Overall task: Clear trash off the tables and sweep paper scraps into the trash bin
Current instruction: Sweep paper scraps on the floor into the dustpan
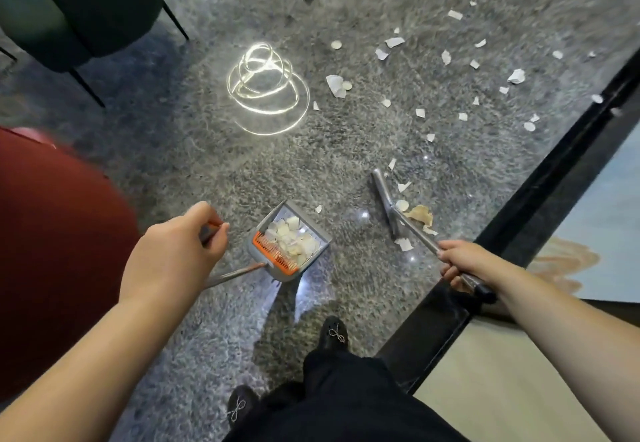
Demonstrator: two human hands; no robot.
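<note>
My left hand (180, 251) grips the long thin handle of a grey dustpan (311, 233) with an orange comb. The pan rests on the glossy dark floor and holds several white paper scraps. My right hand (464, 263) grips the metal handle of a grey broom (384, 195), whose narrow head lies on the floor to the right of the pan. A tan crumpled scrap (420, 214) and a few white bits lie beside the broom head. Many white paper scraps (446, 57) are scattered over the floor farther away.
A dark green chair (86, 8) with thin black legs stands at the upper left. A red seat (59, 251) fills the left edge. A black strip (540, 195) runs diagonally on the right, with a pale surface beyond it. My black shoes (334, 334) are below.
</note>
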